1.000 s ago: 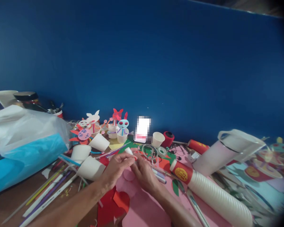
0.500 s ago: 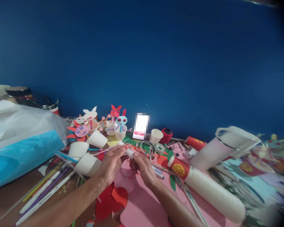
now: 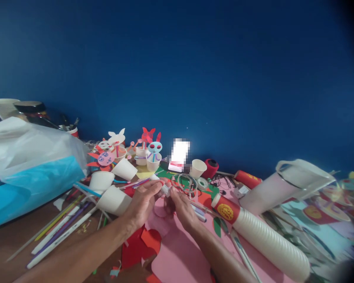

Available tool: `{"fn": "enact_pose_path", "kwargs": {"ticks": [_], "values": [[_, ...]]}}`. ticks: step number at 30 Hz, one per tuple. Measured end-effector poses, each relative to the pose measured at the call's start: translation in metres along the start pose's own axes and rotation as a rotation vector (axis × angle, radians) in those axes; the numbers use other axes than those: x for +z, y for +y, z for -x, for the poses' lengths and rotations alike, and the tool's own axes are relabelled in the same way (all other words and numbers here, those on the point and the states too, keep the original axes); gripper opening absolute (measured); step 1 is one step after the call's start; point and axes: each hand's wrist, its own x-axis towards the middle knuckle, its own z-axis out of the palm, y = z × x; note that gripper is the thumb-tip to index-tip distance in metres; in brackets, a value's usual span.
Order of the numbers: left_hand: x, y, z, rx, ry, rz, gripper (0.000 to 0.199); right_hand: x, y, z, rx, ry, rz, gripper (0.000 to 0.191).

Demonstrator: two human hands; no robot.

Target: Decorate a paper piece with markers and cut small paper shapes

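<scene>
My left hand (image 3: 143, 198) and my right hand (image 3: 183, 206) meet near the middle of the table, fingers closed round a small white tube-like thing (image 3: 165, 190). Its exact kind is hard to make out, since the fingers cover most of it. A white end (image 3: 155, 178) sticks out beyond my left fingertips. Below both hands lies pink paper (image 3: 179, 251), with red paper hearts (image 3: 151, 240) beside it. White paper cups (image 3: 113, 199) lie to the left of my left hand. Capped pens (image 3: 198, 213) rest just right of my right hand.
Paper-cup animal figures (image 3: 153, 157) stand by the blue wall. A lit, blurred phone (image 3: 179, 153) leans behind the hands. A long stack of paper cups (image 3: 271, 239) and a white jug (image 3: 271, 192) are at right. A blue-and-white bag (image 3: 41, 169) and markers (image 3: 59, 236) are at left.
The view has shifted slightly, so the table things sit a little further right. My hands stay together on the white thing, and less of it shows between the fingers.
</scene>
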Motion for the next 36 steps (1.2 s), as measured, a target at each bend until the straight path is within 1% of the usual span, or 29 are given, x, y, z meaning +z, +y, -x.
{"fn": "enact_pose_path", "kwargs": {"ticks": [3,5,7,10,12,13,14,17,18,19,21,24,25,26,27,30,31,34,36], "values": [[0.000,0.001,0.000,-0.043,0.018,0.026,0.015,-0.001,0.001,0.000,-0.078,0.138,0.125,0.037],[0.001,0.001,0.001,-0.048,0.028,0.040,0.014,-0.002,0.001,0.000,-0.112,0.216,0.179,0.031],[0.001,0.001,0.001,-0.027,0.029,0.043,0.012,-0.001,0.000,0.000,-0.091,0.194,0.142,0.034],[0.002,0.000,0.001,-0.024,0.014,0.031,0.012,-0.001,-0.002,0.000,0.059,0.060,-0.050,0.051],[0.001,-0.002,0.001,-0.034,0.003,0.023,0.013,-0.002,-0.001,0.000,0.143,0.014,-0.126,0.059],[0.000,-0.002,0.001,-0.043,-0.002,0.021,0.014,-0.002,0.000,-0.001,0.136,0.018,-0.116,0.059],[0.000,-0.003,0.001,-0.049,0.000,0.023,0.015,-0.003,0.002,-0.001,0.096,0.039,-0.080,0.055],[-0.003,-0.003,-0.001,-0.065,0.018,0.042,0.016,-0.005,0.009,-0.004,-0.055,0.147,0.038,0.032],[-0.003,-0.003,-0.002,-0.065,0.022,0.049,0.015,-0.005,0.011,-0.004,-0.078,0.174,0.053,0.029],[-0.004,-0.003,-0.002,-0.060,0.019,0.054,0.014,-0.005,0.013,-0.005,-0.084,0.186,0.052,0.028],[-0.004,-0.003,-0.003,-0.041,-0.006,0.053,0.013,-0.004,0.014,-0.006,-0.052,0.161,-0.006,0.031],[-0.004,-0.005,-0.003,-0.044,-0.044,0.032,0.013,-0.003,0.014,-0.005,0.086,0.080,-0.136,0.049],[-0.004,-0.005,-0.002,-0.043,-0.044,0.030,0.013,-0.003,0.013,-0.005,0.119,0.073,-0.149,0.053],[-0.005,-0.006,-0.002,-0.038,-0.036,0.029,0.014,-0.003,0.013,-0.005,0.123,0.076,-0.137,0.055],[-0.005,-0.006,-0.002,-0.036,-0.024,0.028,0.014,-0.004,0.013,-0.005,0.098,0.081,-0.112,0.053],[-0.006,-0.006,-0.003,-0.067,0.013,0.019,0.018,-0.005,0.016,-0.006,-0.032,0.088,-0.056,0.034],[-0.006,-0.006,-0.003,-0.082,0.024,0.015,0.019,-0.005,0.018,-0.007,-0.055,0.100,-0.041,0.030],[-0.006,-0.008,-0.004,-0.074,0.033,0.020,0.015,-0.005,0.022,-0.009,-0.053,0.139,0.033,0.030],[-0.007,-0.009,-0.004,-0.057,0.018,0.025,0.013,-0.004,0.022,-0.009,-0.016,0.120,0.042,0.036]]}}
